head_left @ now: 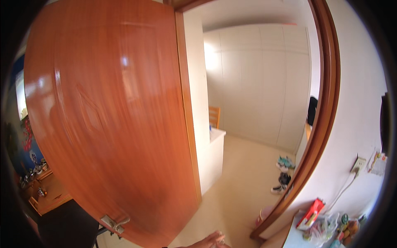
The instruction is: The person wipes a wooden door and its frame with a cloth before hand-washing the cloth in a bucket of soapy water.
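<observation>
At the lower edge my left hand (206, 241) reaches in from the left, fingers bent and pressed together. A small part of what looks like my right hand (223, 245) touches it, mostly cut off by the frame. A pale spot shows between the fingertips, too small to make out. In front of the hands, to the left, a glossy reddish-brown wooden door (124, 124) stands swung open. Its metal lever handle (115, 223) sits low on the left side, apart from both hands. Beyond lies the doorway with its wooden frame (326, 82).
Past the doorway are a white wardrobe (256, 82), a white counter (216, 161), a wooden chair (214, 116) and several shoes (284, 178). At right, a table (291, 239) bears a red packet (312, 213) and plastic bags (322, 228). A black chair (68, 225) stands left.
</observation>
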Motion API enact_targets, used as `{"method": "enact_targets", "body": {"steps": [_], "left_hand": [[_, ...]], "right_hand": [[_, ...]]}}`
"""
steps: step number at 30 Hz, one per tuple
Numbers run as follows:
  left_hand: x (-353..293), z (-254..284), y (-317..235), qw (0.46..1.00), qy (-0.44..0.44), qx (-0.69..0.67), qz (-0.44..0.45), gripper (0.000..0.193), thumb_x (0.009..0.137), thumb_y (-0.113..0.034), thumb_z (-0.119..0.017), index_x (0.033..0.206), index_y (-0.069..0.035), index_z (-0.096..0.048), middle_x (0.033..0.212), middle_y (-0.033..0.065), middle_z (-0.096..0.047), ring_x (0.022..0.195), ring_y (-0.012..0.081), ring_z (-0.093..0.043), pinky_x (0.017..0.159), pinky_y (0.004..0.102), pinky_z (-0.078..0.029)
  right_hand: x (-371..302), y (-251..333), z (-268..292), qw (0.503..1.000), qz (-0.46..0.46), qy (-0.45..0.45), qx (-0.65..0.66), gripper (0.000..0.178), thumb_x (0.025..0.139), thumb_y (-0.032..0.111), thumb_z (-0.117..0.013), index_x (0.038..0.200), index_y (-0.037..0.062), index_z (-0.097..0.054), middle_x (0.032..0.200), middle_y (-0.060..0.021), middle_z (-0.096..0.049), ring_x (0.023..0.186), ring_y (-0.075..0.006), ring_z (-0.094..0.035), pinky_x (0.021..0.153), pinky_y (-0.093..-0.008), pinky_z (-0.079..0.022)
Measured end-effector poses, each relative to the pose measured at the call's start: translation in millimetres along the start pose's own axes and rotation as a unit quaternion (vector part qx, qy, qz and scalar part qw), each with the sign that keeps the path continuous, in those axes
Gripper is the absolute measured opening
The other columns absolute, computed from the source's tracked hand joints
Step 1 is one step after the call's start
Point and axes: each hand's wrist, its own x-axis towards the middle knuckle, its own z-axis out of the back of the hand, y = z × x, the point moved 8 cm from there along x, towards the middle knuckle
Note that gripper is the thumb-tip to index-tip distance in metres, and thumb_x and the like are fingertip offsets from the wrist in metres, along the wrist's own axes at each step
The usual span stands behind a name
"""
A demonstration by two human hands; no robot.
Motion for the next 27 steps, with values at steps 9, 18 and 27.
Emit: {"method": "enact_targets", "body": {"steps": [9,18,27], "left_hand": [[29,64,151,0.906,0.022,-0.331,0.263,0.055,0.084,-0.025,-0.061,0.13,-0.006,-0.038,0.124,0.0148,-0.045,0.115,0.0259,-0.044,0.094,0.0364,-0.039],[194,303,249,0.96,-0.131,0.049,0.241,0.066,0.074,-0.021,-0.071,0.129,-0.005,-0.037,0.131,0.0209,-0.037,0.123,0.0348,-0.037,0.097,0.0367,-0.037],[397,511,158,0.963,-0.23,-0.013,0.138,0.028,0.089,-0.027,-0.051,0.111,-0.01,-0.045,0.102,0.0119,-0.051,0.094,0.0212,-0.052,0.074,0.0311,-0.044]], "right_hand": [[50,63,89,0.978,0.001,-0.16,-0.133,0.051,0.09,0.033,-0.052,0.132,0.0092,-0.036,0.126,-0.0141,-0.046,0.106,-0.0308,-0.053,0.083,-0.0428,-0.048],[133,96,247,0.981,0.092,-0.162,-0.054,0.038,0.092,0.02,-0.044,0.124,-0.0004,-0.043,0.11,-0.0178,-0.055,0.097,-0.0313,-0.057,0.08,-0.0394,-0.049],[242,192,261,0.988,0.066,-0.108,-0.09,0.038,0.093,0.02,-0.043,0.125,-0.0003,-0.042,0.114,-0.0181,-0.053,0.101,-0.0316,-0.055,0.085,-0.04,-0.047]]}}
